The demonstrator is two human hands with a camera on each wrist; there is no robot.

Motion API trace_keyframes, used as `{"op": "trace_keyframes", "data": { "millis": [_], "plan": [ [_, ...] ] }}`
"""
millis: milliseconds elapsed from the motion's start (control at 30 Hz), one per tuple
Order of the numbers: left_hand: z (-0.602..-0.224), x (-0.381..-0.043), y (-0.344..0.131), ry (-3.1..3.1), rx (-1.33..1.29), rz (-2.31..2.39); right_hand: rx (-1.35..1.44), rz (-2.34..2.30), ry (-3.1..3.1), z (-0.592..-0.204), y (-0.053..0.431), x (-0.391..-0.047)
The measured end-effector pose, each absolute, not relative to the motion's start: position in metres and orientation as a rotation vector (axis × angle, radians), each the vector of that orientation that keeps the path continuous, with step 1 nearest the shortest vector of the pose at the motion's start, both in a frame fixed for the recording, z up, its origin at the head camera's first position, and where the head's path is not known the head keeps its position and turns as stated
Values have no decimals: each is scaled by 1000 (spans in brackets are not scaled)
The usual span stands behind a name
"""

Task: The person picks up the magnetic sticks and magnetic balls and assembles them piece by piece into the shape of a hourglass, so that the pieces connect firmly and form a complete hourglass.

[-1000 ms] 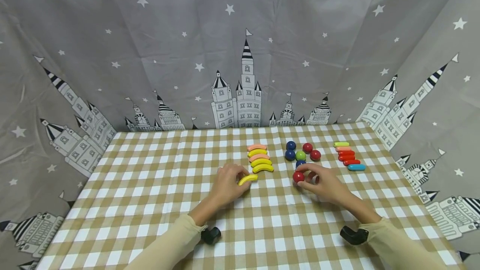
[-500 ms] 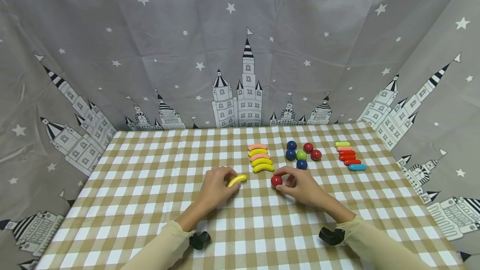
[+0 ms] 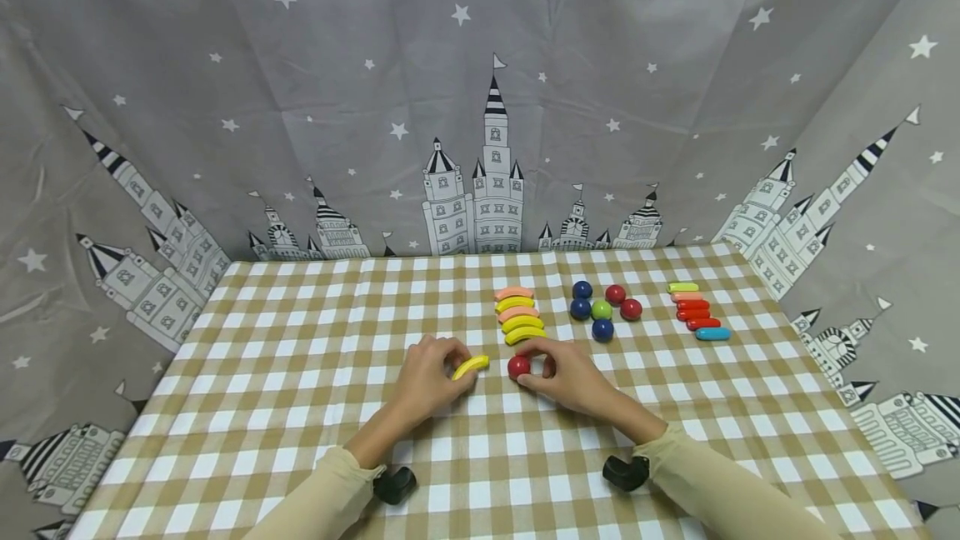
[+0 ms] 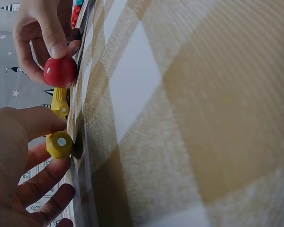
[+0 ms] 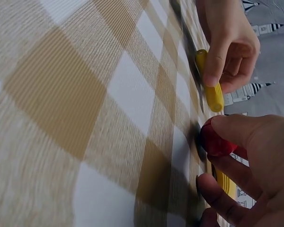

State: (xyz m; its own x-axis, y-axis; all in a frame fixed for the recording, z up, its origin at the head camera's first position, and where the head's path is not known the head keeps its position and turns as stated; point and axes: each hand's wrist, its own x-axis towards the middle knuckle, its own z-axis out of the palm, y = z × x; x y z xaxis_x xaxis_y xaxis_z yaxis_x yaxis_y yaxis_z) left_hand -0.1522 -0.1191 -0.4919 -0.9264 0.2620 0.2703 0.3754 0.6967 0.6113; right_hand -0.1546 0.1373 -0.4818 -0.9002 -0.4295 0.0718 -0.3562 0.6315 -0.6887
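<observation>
In the head view my left hand (image 3: 431, 375) pinches a small yellow toy banana (image 3: 471, 367) between thumb and fingers, low over the cloth. Just to its right, my right hand (image 3: 566, 375) holds a glossy red ball (image 3: 518, 367) by thumb and fingertips. A narrow gap separates banana and ball there. The left wrist view shows the end of the banana (image 4: 60, 144) with a white dot, thumb above it and fingers below. In the right wrist view the thumb lies over the ball (image 5: 217, 139), hiding part of it.
Behind the hands lies a row of yellow and orange toy bananas (image 3: 522, 323). Farther right is a cluster of blue, red and green balls (image 3: 602, 310), then a column of coloured capsule-shaped pieces (image 3: 693, 315). A checked cloth (image 3: 300, 390) covers the table; a grey castle-print curtain (image 3: 360, 90) hangs behind.
My right hand has carried the red ball leftward from near the ball cluster to beside the left hand. My left hand has shifted slightly left with the toy banana.
</observation>
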Motion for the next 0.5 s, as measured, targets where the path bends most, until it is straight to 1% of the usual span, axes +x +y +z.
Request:
{"op": "trace_keyframes", "data": {
  "millis": [167,500],
  "plan": [
    [-493,-151,-120,-2749,-548,-1028,-629,-1101,2764,-483,130,-155],
    [-493,-150,-118,-2736,-606,-997,-659,-1153,2727,-483,121,-155]
  ]
}}
